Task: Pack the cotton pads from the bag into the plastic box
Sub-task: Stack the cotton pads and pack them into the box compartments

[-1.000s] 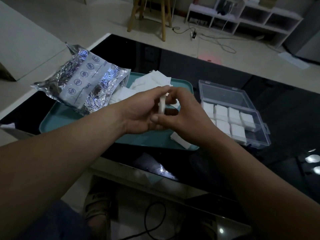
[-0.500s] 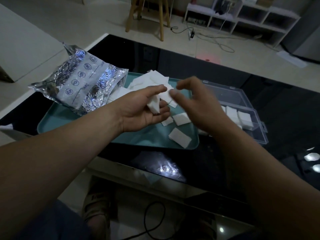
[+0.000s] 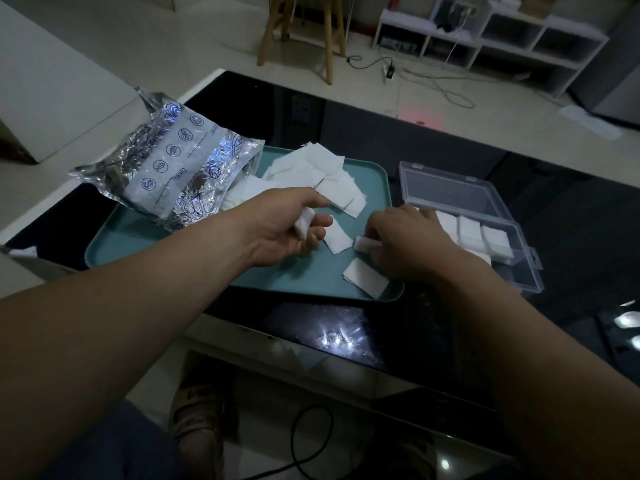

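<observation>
Fingers of the left hand curl round a folded pad at the centre of the frame, thumb laid over it, above the teal tray. Just to its right, the right hand points its fingers down and pinches a second folded pad at the tray's right side. Loose cotton pads lie heaped on the tray beside the crinkled foil bag at the left, whose white panel bears blue round icons and the word "Date". To the right, the clear plastic box stands open on the black glass table, with packed pads in its compartments. Beyond, on the pale floor, are a wooden stool, cables and a white shelf unit.
</observation>
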### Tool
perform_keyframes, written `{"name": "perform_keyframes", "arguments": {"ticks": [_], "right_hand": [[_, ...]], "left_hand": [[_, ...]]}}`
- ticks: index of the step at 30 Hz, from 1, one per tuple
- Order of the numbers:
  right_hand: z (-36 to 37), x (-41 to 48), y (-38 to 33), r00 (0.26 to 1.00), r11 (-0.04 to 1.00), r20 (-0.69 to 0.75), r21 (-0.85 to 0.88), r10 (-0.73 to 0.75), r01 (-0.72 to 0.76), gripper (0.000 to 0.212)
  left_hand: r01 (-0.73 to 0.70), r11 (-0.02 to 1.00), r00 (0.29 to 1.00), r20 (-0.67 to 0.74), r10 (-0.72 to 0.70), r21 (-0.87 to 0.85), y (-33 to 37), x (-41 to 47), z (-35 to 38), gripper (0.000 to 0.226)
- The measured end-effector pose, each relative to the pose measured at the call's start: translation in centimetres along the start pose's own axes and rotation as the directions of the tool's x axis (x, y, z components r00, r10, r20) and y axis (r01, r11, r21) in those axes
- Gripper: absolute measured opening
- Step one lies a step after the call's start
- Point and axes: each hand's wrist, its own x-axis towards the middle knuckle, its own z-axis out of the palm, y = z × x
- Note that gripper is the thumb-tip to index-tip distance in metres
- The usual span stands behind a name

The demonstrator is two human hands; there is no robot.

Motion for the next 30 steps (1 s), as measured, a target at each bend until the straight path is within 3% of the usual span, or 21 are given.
{"name": "perform_keyframes", "arguments": {"ticks": [4, 6, 7, 9, 11, 13, 18, 23, 24, 27, 30], "right_hand": [[0.0, -0.3, -0.4, 0.997, 0.997, -0.066, 0.069, 0.027, -0.022, 0.029], [-0.8, -0.3, -0.5, 0.99, 0.968, -0.105, 0.243, 0.094, -0.067, 0.025], [-1.3, -0.2, -0.7, 0.983, 0.92, -0.117, 0.382, 0.143, -0.088, 0.023], [-2.3, -0.2, -1.6, 0.967, 0.731, -0.109, 0.676, 0.231, -0.098, 0.021], [-2.8, -0.4, -3.0, 0.959, 0.557, -0.111, 0.829, 0.26, -0.055, 0.021], [-2.9, -0.6, -4.4, 0.96, 0.499, -0.118, 0.866, 0.254, -0.026, 0.021], [-2.7, -0.8, -6.4, 0.955, 0.539, -0.162, 0.843, 0.247, 0.004, 0.031], [-3.2, 0.0, -6.0, 0.95, 0.425, -0.116, 0.905, 0.291, -0.019, 0.031], [-3.0, 0.3, -5.7, 0.945, 0.484, -0.127, 0.874, 0.301, -0.036, 0.029], [-1.6, 0.8, -5.4, 0.959, 0.806, -0.126, 0.576, 0.253, -0.138, 0.024], [0.3, 0.7, -6.0, 0.98, 0.937, -0.07, 0.314, 0.186, -0.155, 0.04]], "left_hand": [[-0.028, 1.0, 0.998, -0.057, 0.028, 0.004, -0.1, 0.3, -0.1, 0.013], [-0.072, 0.997, 0.994, -0.086, 0.072, 0.002, 0.0, 0.6, -0.3, 0.014], [-0.098, 0.995, 0.991, -0.087, 0.098, 0.006, 0.1, 0.6, -0.3, 0.012], [-0.141, 0.99, 0.989, -0.044, 0.142, 0.007, 0.1, 0.4, -0.2, 0.007], [-0.169, 0.986, 0.985, 0.047, 0.168, 0.013, 0.0, 0.1, 0.1, 0.01], [-0.195, 0.98, 0.976, 0.111, 0.189, 0.043, -0.2, -0.3, 0.6, 0.014], [-0.231, 0.972, 0.97, 0.081, 0.227, 0.033, 0.0, -0.6, 0.6, 0.02], [-0.202, 0.973, 0.978, -0.066, 0.196, -0.112, 0.4, -0.3, 0.1, 0.007], [-0.194, 0.969, 0.979, -0.099, 0.18, -0.153, 0.4, -0.3, 0.0, 0.003], [-0.17, 0.963, 0.975, -0.175, 0.134, -0.208, 0.4, -0.2, -0.6, 0.018], [-0.163, 0.974, 0.964, -0.234, 0.124, -0.157, 0.4, 0.1, -1.1, 0.019]]}}
